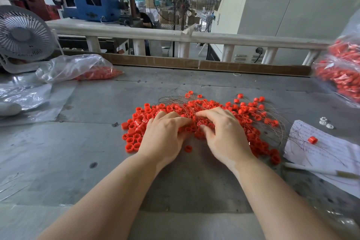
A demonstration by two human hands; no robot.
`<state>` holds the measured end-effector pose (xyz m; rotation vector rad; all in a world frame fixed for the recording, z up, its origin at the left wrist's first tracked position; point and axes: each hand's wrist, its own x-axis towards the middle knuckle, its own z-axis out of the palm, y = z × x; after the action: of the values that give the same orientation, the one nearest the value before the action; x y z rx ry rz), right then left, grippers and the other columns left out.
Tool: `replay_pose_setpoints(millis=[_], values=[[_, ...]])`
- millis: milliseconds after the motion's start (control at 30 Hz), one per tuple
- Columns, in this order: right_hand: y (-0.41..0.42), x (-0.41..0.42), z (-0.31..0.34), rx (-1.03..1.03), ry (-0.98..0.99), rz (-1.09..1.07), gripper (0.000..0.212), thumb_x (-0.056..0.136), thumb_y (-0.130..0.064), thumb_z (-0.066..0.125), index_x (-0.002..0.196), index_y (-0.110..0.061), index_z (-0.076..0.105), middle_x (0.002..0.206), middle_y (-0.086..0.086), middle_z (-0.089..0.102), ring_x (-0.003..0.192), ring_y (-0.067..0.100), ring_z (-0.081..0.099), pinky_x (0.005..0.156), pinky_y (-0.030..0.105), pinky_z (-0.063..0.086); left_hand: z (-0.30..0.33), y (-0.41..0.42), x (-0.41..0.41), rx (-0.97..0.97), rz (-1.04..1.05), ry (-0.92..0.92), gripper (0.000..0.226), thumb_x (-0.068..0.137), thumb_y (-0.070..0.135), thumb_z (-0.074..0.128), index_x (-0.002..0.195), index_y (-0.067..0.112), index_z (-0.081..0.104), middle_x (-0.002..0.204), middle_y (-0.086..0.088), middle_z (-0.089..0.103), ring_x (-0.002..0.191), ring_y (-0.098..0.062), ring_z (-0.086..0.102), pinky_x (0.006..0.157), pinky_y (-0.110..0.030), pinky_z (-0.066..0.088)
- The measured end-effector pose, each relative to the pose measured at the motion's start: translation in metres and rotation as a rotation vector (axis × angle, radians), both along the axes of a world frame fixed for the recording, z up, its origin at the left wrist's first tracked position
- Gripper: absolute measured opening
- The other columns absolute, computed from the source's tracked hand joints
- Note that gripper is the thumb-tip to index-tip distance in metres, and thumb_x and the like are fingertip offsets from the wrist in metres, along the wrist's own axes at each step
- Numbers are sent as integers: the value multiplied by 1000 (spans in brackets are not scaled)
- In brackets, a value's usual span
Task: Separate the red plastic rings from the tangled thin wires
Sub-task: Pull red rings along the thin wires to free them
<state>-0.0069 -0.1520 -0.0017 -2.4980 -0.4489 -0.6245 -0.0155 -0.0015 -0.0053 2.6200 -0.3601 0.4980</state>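
Note:
A spread pile of red plastic rings [251,115] lies on the grey metal table [97,142], threaded through with thin tangled wires [175,99] that loop out to the back and right. My left hand [163,132] lies on the left of the pile, fingers curled down into the rings. My right hand [224,132] lies beside it, fingers curled into the same spot and thumb tucked under. The fingertips of both hands meet in the middle of the pile; what they pinch is hidden. One red ring [312,140] sits apart on a paper sheet.
A clear bag with red rings [93,71] lies at the back left next to a white desk fan [23,35]. A fuller bag of red rings [342,76] sits at the right edge. A handwritten paper [327,150], a pen [321,170] and small white parts [325,122] lie right.

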Motion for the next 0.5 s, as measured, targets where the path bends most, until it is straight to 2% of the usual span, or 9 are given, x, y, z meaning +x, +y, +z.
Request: replay_pose_setpoints(millis=[133,200,367,433,500], values=[[0,4,-4,-46,26,-73,22,89,-13,60,108,-16,68,107,1,64,106,22,52,95,35,37,0,1,-1,-46,0,8,18,87,24,64,102,29,70,102,11,63,106,-17,47,98,-36,33],[-3,5,-5,-59,44,-127,20,91,-18,57,108,-16,68,106,1,64,105,22,51,93,34,37,0,2,0,-88,14,6,15,85,19,65,97,26,71,94,12,60,105,-17,48,99,-35,33],[-3,6,-5,-122,105,-197,21,91,-32,58,105,-20,67,105,-1,60,107,20,49,92,32,34,2,2,0,-169,66,-85,15,81,12,67,94,19,70,90,10,51,101,-20,47,91,-25,32],[-3,6,-4,-123,111,-213,19,89,-30,61,104,-21,66,105,-2,61,106,19,50,92,31,35,2,0,-1,-147,43,-77,14,83,15,65,94,21,71,94,8,53,102,-20,46,93,-30,34],[-2,5,-4,-105,112,-215,16,87,-25,62,103,-21,66,101,-2,65,103,19,54,93,32,38,0,-2,-2,-73,30,-45,20,89,20,59,103,26,71,103,8,54,106,-18,42,95,-30,30]])
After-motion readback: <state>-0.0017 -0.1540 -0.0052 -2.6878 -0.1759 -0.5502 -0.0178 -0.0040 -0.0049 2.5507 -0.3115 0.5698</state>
